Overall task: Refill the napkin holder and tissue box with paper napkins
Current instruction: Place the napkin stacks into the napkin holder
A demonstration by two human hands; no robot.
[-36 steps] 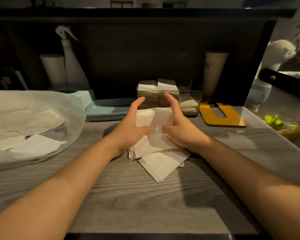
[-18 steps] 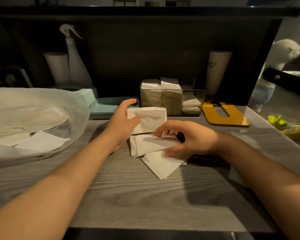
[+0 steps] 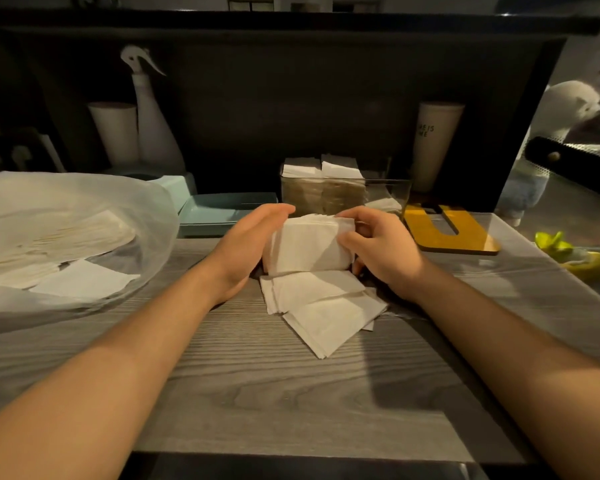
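Note:
A small stack of white paper napkins (image 3: 307, 245) stands on edge between my two hands at the middle of the grey wooden table. My left hand (image 3: 246, 244) presses its left side with curved fingers over the top edge. My right hand (image 3: 378, 247) grips its right side, thumb on the front face. More loose napkins (image 3: 326, 310) lie flat just below the stack. Behind it stands the clear napkin holder (image 3: 388, 194), with two packed rows of napkins (image 3: 323, 183) on its left and a few flat ones at its right.
A plastic bag of napkins (image 3: 66, 233) fills the left of the table. A pale blue tray (image 3: 219, 213) lies behind my left hand. A yellow wooden lid (image 3: 447, 230) sits right of the holder. A spray bottle (image 3: 153, 123) and cups (image 3: 433, 143) stand at the back.
My left hand lifted a bunch of napkins off the pile. My right hand came up from the flat napkins and now grips the bunch's right side, so both hands hold it upright.

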